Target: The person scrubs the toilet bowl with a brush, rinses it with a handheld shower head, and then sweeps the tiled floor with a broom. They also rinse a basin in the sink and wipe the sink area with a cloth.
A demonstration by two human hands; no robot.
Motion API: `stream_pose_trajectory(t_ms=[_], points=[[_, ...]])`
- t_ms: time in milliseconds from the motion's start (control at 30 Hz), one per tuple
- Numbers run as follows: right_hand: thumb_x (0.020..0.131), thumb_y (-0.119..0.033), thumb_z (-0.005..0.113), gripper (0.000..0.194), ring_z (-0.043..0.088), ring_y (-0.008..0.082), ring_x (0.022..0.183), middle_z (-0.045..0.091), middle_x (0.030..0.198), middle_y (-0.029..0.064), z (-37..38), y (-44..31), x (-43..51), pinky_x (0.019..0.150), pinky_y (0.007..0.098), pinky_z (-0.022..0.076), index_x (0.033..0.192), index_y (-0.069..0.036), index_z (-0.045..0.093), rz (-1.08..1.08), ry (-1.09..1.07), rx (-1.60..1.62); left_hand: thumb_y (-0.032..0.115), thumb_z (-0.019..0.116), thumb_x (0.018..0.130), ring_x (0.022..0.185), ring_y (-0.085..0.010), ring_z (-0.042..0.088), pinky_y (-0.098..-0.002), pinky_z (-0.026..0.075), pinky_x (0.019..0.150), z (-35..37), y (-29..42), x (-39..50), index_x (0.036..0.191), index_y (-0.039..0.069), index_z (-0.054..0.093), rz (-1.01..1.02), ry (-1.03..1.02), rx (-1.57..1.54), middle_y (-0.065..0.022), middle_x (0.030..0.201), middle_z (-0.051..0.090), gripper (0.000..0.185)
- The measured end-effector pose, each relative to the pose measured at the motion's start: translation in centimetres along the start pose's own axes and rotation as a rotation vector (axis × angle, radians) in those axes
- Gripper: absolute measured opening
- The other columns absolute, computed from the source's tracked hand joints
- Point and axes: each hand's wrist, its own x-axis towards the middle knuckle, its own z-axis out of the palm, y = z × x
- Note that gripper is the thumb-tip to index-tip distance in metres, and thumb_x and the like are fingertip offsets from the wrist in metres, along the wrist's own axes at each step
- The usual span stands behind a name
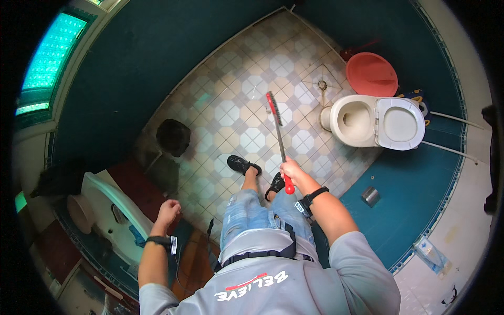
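A long-handled brush [280, 136] with a red head, dark bristles and a red grip end is held out over the tiled floor. My right hand [291, 170] is closed around its handle, just above the red end. Curled and with nothing visible in it, my left hand [169, 212] is raised beside the rim of the washbasin [122, 197]; whether its fingers are fully closed is hard to tell. To the right of the brush stands a toilet [356, 120] with its lid and seat raised.
A red plastic basin [372, 75] leans by the wall beyond the toilet. Near it lies a floor drain [322, 85]. A black bin [173, 137] stands on the left. A metal toilet-paper holder [370, 196] is on the blue wall at right. Two white pipes [451, 152] run behind the toilet.
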Motion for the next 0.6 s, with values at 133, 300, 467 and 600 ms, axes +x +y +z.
stream_pose_trajectory(t_ms=[133, 300, 467, 600], points=[[0.087, -0.002, 0.044, 0.051, 0.044, 0.0119, 0.044, 0.045, 0.062, -0.0001, -1.7, -3.5, -3.9, 0.038, 0.0286, 0.0374, 0.136, -0.014, 0.037, 0.049, -0.058, -0.058, 0.017, 0.068, 0.082, 0.086, -0.0265, 0.067, -0.0364, 0.054, 0.078, 1.2, 8.1, 7.5, 0.102, -0.002, 0.066, 0.293, 0.029, 0.513, -0.0158, 0.091, 0.07, 0.027], [0.086, -0.001, 0.045, 0.074, 0.047, 0.012, 0.046, 0.051, 0.065, 0.0018, -6.0, -1.2, -6.1, 0.039, 0.0284, 0.0396, 0.154, -0.019, 0.022, 0.009, -0.008, -0.18, 0.022, 0.069, 0.081, 0.094, -0.0354, 0.067, -0.0425, 0.054, 0.082, 6.4, 19.3, 15.7, 0.101, 0.002, 0.069, 0.405, -0.013, 0.667, -0.0195, 0.098, 0.07, 0.029], [0.087, -0.004, 0.051, 0.076, 0.062, 0.0375, 0.061, 0.063, 0.075, 0.0222, -15.4, 5.4, -2.2, 0.056, 0.0484, 0.0474, 0.155, -0.016, 0.02, -0.238, 0.232, -0.818, 0.023, 0.07, 0.079, 0.092, -0.0357, 0.067, -0.0434, 0.054, 0.08, 15.7, 23.9, 28.7, 0.101, 0.001, 0.068, 0.477, -0.021, 0.708, -0.0182, 0.097, 0.07, 0.03], [0.087, -0.006, 0.059, 0.082, 0.061, 0.0463, 0.07, 0.061, 0.076, 0.0261, -21.9, 11.0, 3.1, 0.064, 0.0507, 0.0485, 0.156, -0.016, 0.017, -0.068, 0.295, -1.091, 0.028, 0.072, 0.079, 0.099, -0.0333, 0.065, -0.0451, 0.053, 0.084, 25.6, 23.7, 43.6, 0.103, 0.006, 0.067, 0.513, -0.034, 0.865, -0.0157, 0.104, 0.068, 0.032]])
